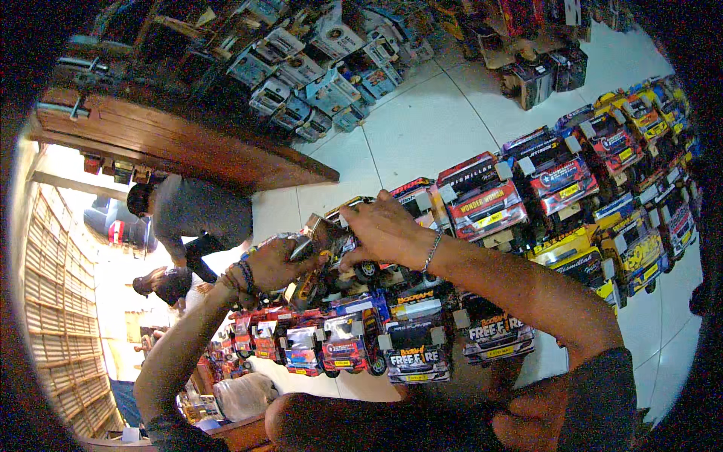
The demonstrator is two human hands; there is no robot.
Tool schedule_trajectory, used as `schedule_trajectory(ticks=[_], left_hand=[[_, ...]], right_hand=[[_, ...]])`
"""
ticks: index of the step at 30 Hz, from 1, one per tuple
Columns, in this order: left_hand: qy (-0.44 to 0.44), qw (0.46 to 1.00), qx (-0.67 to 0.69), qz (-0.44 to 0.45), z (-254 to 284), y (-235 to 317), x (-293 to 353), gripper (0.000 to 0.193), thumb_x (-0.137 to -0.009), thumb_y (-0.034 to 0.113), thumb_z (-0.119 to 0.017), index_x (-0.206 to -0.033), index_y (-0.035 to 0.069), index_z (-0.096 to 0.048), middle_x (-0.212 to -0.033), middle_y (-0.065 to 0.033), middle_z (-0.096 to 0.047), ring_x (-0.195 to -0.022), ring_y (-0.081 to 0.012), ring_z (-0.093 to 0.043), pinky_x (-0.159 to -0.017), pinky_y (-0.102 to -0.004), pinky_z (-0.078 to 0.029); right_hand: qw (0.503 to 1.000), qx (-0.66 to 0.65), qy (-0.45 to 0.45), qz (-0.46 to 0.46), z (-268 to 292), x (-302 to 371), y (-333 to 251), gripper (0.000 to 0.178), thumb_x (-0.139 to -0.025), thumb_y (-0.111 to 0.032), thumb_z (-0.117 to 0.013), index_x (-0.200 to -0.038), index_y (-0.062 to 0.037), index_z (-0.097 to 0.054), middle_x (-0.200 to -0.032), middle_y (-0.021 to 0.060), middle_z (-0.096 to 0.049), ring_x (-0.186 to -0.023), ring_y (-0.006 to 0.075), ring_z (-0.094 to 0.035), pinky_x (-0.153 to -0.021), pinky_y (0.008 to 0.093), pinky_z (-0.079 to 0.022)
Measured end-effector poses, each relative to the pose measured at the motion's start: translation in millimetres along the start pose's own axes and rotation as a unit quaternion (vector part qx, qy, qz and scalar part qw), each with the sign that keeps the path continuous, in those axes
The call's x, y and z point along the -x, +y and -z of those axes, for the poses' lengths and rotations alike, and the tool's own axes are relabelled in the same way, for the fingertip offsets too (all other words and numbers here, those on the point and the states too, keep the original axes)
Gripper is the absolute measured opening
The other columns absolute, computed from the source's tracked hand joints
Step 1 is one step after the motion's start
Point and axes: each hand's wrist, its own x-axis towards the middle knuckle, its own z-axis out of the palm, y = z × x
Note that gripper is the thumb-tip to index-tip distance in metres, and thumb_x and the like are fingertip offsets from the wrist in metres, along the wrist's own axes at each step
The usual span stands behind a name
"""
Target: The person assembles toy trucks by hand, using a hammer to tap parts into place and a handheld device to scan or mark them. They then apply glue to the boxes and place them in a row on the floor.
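Ahead of me, a white tiled floor [414, 113] supports stacked white-and-blue boxes [324, 83]; dark boxes [531, 79] stand to their right. At my left, a brown wooden door [196, 147] carries metal bolts [74, 107]. Near it I see a person in a grey shirt [199, 207], a second person in a dark cap [173, 285] and a slatted wall [64, 294]. A translucent wrapped bundle [245, 395] sits at my lower left.

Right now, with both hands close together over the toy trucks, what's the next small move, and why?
Probably raise the small brownish piece slightly, without swinging it sideways: the left hand and right hand meet around it, fingers hide part of it, and toy trucks crowd both sides. Its exact kind isn't clear.
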Motion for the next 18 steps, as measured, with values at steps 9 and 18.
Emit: schedule_trajectory(ticks=[9, 18], left_hand=[[0.013, 1.000, 0.016, 0.016, -10.2, -4.0, -3.8, 0.066, -0.090, 0.070, -0.053, -0.101, 0.007, -0.070, -0.086, -0.0200, -0.072, -0.083, -0.0358, -0.070, -0.080, -0.0487, -0.052], [0.062, 0.995, 0.029, 0.072, -24.0, 9.4, -3.9, 0.064, -0.088, 0.067, -0.059, -0.095, 0.005, -0.071, -0.071, -0.0213, -0.069, -0.068, -0.0352, -0.070, -0.067, -0.0462, -0.054]], right_hand=[[1.000, -0.012, -0.003, 0.004, 3.3, 0.4, 0.8, 0.081, -0.067, -0.060, -0.081, -0.116, -0.0004, -0.056, -0.090, 0.0195, -0.071, -0.088, 0.0370, -0.069, -0.085, 0.0457, -0.043], [0.999, 0.028, 0.010, 0.016, 0.0, 0.4, 1.5, 0.082, -0.070, -0.061, -0.079, -0.119, 0.0006, -0.055, -0.079, 0.0168, -0.070, -0.083, 0.0366, -0.069, -0.082, 0.0454, -0.043]])
